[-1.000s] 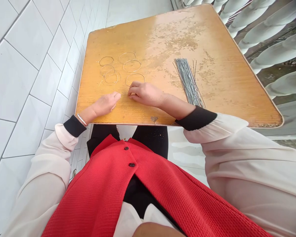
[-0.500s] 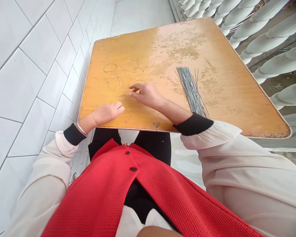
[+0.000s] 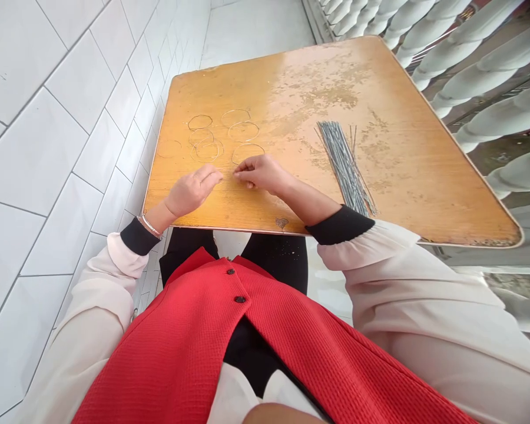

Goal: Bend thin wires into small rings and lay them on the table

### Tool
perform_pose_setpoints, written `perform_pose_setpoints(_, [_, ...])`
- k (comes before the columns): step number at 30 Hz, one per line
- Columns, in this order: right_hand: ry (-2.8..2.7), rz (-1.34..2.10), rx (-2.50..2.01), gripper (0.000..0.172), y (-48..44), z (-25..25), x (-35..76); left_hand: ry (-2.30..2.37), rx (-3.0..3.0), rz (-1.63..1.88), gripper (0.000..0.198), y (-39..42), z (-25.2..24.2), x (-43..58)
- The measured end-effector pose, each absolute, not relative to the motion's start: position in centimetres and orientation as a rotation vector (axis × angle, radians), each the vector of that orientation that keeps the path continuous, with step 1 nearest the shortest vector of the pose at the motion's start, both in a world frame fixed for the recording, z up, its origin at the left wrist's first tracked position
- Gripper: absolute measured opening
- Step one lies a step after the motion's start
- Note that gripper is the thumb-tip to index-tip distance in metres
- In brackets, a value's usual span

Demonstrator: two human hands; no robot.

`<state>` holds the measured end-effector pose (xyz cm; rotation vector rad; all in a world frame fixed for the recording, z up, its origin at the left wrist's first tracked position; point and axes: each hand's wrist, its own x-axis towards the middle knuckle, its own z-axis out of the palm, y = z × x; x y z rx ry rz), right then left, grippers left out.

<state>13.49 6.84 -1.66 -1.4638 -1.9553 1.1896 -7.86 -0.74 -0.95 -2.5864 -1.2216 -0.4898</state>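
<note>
My left hand (image 3: 193, 189) is closed over the wooden table (image 3: 406, 176) near its front left, thumb and fingers pressed together. To its right my right hand (image 3: 261, 175) is pinched too, with a small gap between the two hands. Whatever either one grips is too fine to make out. Just beyond my right hand lies a thin wire ring (image 3: 248, 145). Another wire ring (image 3: 244, 122) and several more, some overlapping, lie farther back and to the left. A bundle of grey wire pieces (image 3: 342, 165) rests to the right, beyond my right forearm.
White tiled wall (image 3: 62, 118) runs close along the table's left side. White balusters (image 3: 486, 76) stand along the right side. My legs and red garment (image 3: 194, 330) are at the table's front edge.
My right hand has drawn slightly back from the nearest ring and its fingers have closed. My left hand has risen a little and turned, its fingers now pinched.
</note>
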Motion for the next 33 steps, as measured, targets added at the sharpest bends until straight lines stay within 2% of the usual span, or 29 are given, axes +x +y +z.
perform_pose_setpoints(5, [-1.264,1.491,-1.121,0.023,5.7,-0.5,14.0,-1.097,-2.730,-1.007,0.028,0.0,-1.0,-7.9])
perform_pose_setpoints(9, [-1.067,1.602,-0.931,0.021,4.1,0.4,13.7,-1.019,-2.688,-1.154,0.023,0.0,-1.1,-7.1])
perform_pose_setpoints(15, [-0.819,1.758,-0.833,0.022,2.9,0.4,13.0,-1.216,-2.549,-1.320,0.026,-0.3,-1.4,-5.9])
perform_pose_setpoints(22, [-1.040,1.664,-0.742,0.027,3.8,-1.4,14.0,-1.310,-2.622,-1.345,0.023,-0.7,-1.8,-5.3])
perform_pose_setpoints(27, [-1.017,1.647,-0.682,0.021,3.6,-2.3,13.9,-1.349,-2.663,-1.420,0.022,-0.7,-2.1,-5.2])
perform_pose_setpoints(33, [-1.107,1.607,-0.672,0.026,4.1,-2.7,14.1,-1.198,-2.822,-1.374,0.037,-0.6,-1.7,-5.4])
